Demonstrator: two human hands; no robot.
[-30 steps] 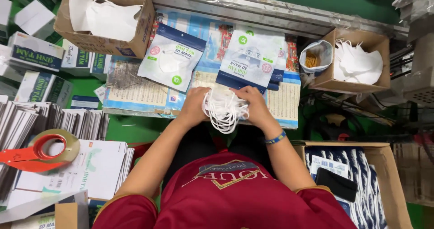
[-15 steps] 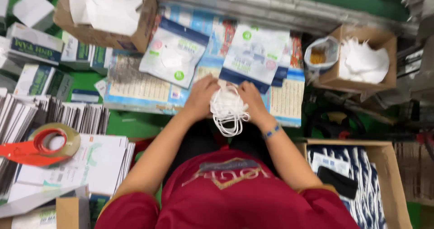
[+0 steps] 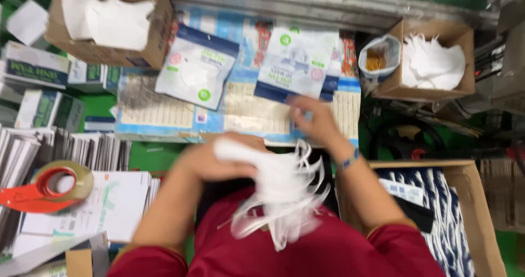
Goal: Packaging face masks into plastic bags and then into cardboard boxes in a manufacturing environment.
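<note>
Head view, heavy motion blur on the hands.

Left hand (image 3: 210, 162) closed over a stack of white face masks (image 3: 279, 187), gripping its 9 o'clock end. Stack's long axis runs roughly 10 to 4 o'clock, across the lap, over the red shirt (image 3: 284, 249). Ear loops (image 3: 306, 162) fan out loose toward 3 and 6 o'clock.

Right hand (image 3: 311, 118) sits at 1 o'clock from the stack, over the flat printed pouches (image 3: 240, 110) on the bench. Fingers look partly spread, nothing visibly in them, but the blur is too strong to say whether it touches the pouch below. Blue wristband (image 3: 350, 158) on that wrist.

Key relation: masks lie at 7 o'clock from the right hand, near but apart; only the left hand has them. Nearest pouch to the right hand is the blue-and-white one (image 3: 298, 63) at 12 o'clock, just beyond the fingertips. Second pouch (image 3: 197, 69), white with dark top edge, at 11 o'clock, tilted.

Around:
- Cardboard box of loose white masks (image 3: 432, 61) at 2 o'clock, small bag with yellow contents (image 3: 377, 58) just beside it.
- Another box of white masks (image 3: 109, 20) at 10 o'clock.
- Tape roll on red dispenser (image 3: 52, 187) at 9 o'clock, on paper stacks.
- Open carton of dark blue striped packs (image 3: 437, 211) at 4 o'clock.
</note>
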